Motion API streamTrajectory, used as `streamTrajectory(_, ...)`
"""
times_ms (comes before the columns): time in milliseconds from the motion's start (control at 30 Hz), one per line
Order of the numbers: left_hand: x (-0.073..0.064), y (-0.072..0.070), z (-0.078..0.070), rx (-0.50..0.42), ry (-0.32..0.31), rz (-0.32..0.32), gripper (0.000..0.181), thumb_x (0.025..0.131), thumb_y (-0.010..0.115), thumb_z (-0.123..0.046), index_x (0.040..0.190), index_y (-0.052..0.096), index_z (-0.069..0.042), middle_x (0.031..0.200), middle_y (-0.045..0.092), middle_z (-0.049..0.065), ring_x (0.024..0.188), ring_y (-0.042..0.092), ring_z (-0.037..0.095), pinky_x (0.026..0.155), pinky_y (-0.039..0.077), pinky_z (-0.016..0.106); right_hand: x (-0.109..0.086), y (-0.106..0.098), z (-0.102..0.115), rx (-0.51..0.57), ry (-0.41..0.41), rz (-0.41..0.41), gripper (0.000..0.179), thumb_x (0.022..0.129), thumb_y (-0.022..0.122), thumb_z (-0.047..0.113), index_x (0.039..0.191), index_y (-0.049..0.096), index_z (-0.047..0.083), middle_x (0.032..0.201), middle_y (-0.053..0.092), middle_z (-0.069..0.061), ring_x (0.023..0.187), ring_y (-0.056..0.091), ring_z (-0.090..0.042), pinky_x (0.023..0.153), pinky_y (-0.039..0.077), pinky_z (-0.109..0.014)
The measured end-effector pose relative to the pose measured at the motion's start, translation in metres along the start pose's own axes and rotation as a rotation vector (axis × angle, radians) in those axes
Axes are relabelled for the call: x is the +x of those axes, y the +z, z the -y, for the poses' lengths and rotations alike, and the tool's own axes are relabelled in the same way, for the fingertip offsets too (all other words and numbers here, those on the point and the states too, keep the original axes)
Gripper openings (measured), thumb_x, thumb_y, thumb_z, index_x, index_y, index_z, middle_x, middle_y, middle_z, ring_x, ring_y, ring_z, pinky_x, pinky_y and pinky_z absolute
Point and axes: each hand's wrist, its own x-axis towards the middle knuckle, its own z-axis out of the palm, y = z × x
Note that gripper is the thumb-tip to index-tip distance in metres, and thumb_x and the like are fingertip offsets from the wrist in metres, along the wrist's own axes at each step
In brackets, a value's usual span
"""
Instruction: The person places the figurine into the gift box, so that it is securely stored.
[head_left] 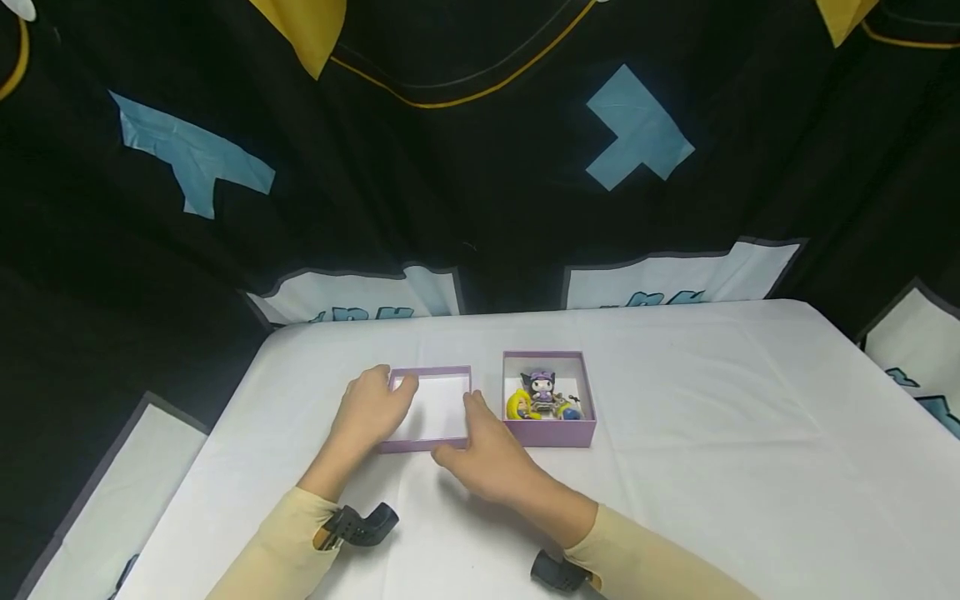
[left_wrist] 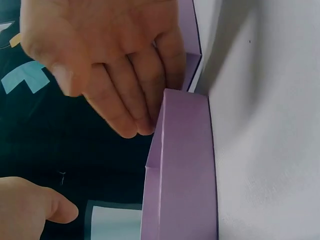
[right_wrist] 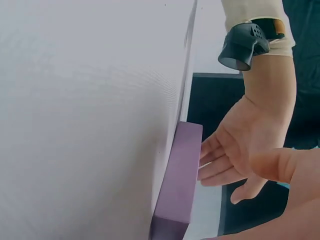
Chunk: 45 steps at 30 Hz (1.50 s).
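A shallow purple box lid [head_left: 438, 408], white inside, lies open side up on the white table [head_left: 712, 417]. My left hand [head_left: 371, 408] touches the lid's left side with straight fingers, thumb at the far left corner. My right hand [head_left: 487, 454] rests against the lid's right near corner, fingers extended along its side. In the right wrist view the left hand [right_wrist: 240, 150] has its fingertips on the lid's edge [right_wrist: 182, 175]. In the left wrist view the right hand [left_wrist: 110, 60] meets the lid's wall [left_wrist: 182, 175]. Neither hand curls round it.
Just right of the lid stands a purple box [head_left: 551, 433] holding a dark-haired toy figure [head_left: 542, 387] and a yellow toy [head_left: 519, 406]. A black cloth [head_left: 480, 167] with blue shapes hangs behind the table. Black wrist cameras [head_left: 363, 525] sit on both sleeves.
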Motion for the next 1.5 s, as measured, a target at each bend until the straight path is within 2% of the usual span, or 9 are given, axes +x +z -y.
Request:
streamTrajectory(133, -0.001, 0.002, 0.000, 0.027, -0.012, 0.012, 0.050, 0.095, 0.047, -0.037, 0.104, 0.063, 0.010, 0.095, 0.064, 0.028, 0.090, 0.063, 0.040, 0.074, 0.054, 0.049, 0.001, 0.000, -0.003, 0.044, 0.034, 0.010, 0.084, 0.086, 0.064, 0.028, 0.150, 0.024, -0.008, 0.156, 0.023, -0.024, 0.144, 0.022, -0.030, 0.117, 0.021, -0.044)
streamTrajectory(233, -0.003, -0.002, 0.000, 0.050, -0.009, 0.036, 0.044, 0.095, 0.048, -0.039, 0.083, 0.060, 0.001, 0.072, 0.055, 0.013, 0.067, 0.054, 0.027, 0.055, 0.045, 0.038, 0.001, -0.001, -0.002, 0.085, 0.048, 0.017, 0.083, 0.085, 0.065, 0.028, 0.150, 0.026, -0.006, 0.155, 0.027, -0.021, 0.143, 0.026, -0.028, 0.116, 0.024, -0.045)
streamTrajectory(433, -0.007, -0.016, -0.008, 0.041, 0.014, -0.020, 0.042, 0.095, 0.048, -0.039, 0.077, 0.059, -0.002, 0.067, 0.052, 0.011, 0.065, 0.051, 0.025, 0.053, 0.041, 0.035, 0.001, -0.010, 0.005, 0.124, 0.044, -0.014, 0.077, 0.086, 0.065, 0.029, 0.151, 0.032, 0.002, 0.152, 0.038, -0.013, 0.139, 0.033, -0.024, 0.114, 0.028, -0.045)
streamTrajectory(633, -0.014, -0.022, -0.019, -0.055, 0.047, -0.082, 0.051, 0.097, 0.047, -0.039, 0.116, 0.063, 0.006, 0.110, 0.067, 0.024, 0.097, 0.063, 0.034, 0.082, 0.051, 0.052, -0.002, -0.031, 0.015, 0.118, 0.035, -0.090, 0.070, 0.087, 0.065, 0.028, 0.149, 0.039, 0.009, 0.152, 0.039, -0.007, 0.139, 0.034, -0.020, 0.114, 0.029, -0.040)
streamTrajectory(800, -0.022, -0.024, -0.034, -0.297, 0.068, -0.014, 0.063, 0.101, 0.042, -0.040, 0.143, 0.041, 0.006, 0.142, 0.048, 0.022, 0.132, 0.044, 0.035, 0.108, 0.037, 0.052, -0.002, -0.057, 0.017, 0.110, 0.015, -0.173, 0.068, 0.087, 0.065, 0.028, 0.149, 0.041, 0.011, 0.152, 0.039, -0.005, 0.139, 0.036, -0.019, 0.113, 0.031, -0.038)
streamTrajectory(933, -0.029, -0.025, -0.049, -0.497, 0.065, 0.062, 0.068, 0.102, 0.039, -0.039, 0.152, 0.021, 0.004, 0.157, 0.026, 0.018, 0.144, 0.024, 0.030, 0.117, 0.020, 0.047, -0.003, -0.076, 0.017, 0.191, -0.007, -0.209, 0.063, 0.091, 0.062, 0.024, 0.148, 0.040, 0.010, 0.155, 0.034, -0.004, 0.140, 0.033, -0.018, 0.111, 0.033, -0.034)
streamTrajectory(1233, -0.038, -0.012, -0.081, -0.737, 0.181, -0.003, 0.072, 0.099, 0.049, -0.026, 0.156, 0.008, -0.011, 0.158, 0.020, 0.010, 0.143, 0.025, 0.027, 0.114, 0.028, 0.048, -0.008, -0.110, 0.007, 0.279, -0.124, -0.277, 0.048, 0.096, 0.057, 0.017, 0.141, 0.044, 0.015, 0.138, 0.047, -0.004, 0.131, 0.048, -0.020, 0.103, 0.044, -0.036)
streamTrajectory(1400, -0.036, -0.003, -0.098, -0.749, 0.282, -0.098, 0.065, 0.099, 0.047, -0.021, 0.156, 0.016, -0.014, 0.148, 0.032, 0.005, 0.136, 0.034, 0.021, 0.111, 0.033, 0.046, -0.013, -0.127, -0.002, 0.313, -0.126, -0.313, 0.050, 0.100, 0.053, 0.023, 0.148, 0.039, 0.021, 0.131, 0.049, -0.008, 0.124, 0.053, -0.028, 0.106, 0.041, -0.046)
streamTrajectory(1500, -0.034, 0.005, -0.107, -0.746, 0.302, -0.141, 0.058, 0.100, 0.046, -0.022, 0.155, 0.026, -0.017, 0.139, 0.039, 0.002, 0.129, 0.039, 0.015, 0.110, 0.034, 0.043, -0.016, -0.135, -0.007, 0.355, -0.148, -0.343, 0.048, 0.102, 0.049, 0.024, 0.148, 0.039, 0.016, 0.130, 0.047, -0.013, 0.122, 0.054, -0.032, 0.106, 0.042, -0.043)
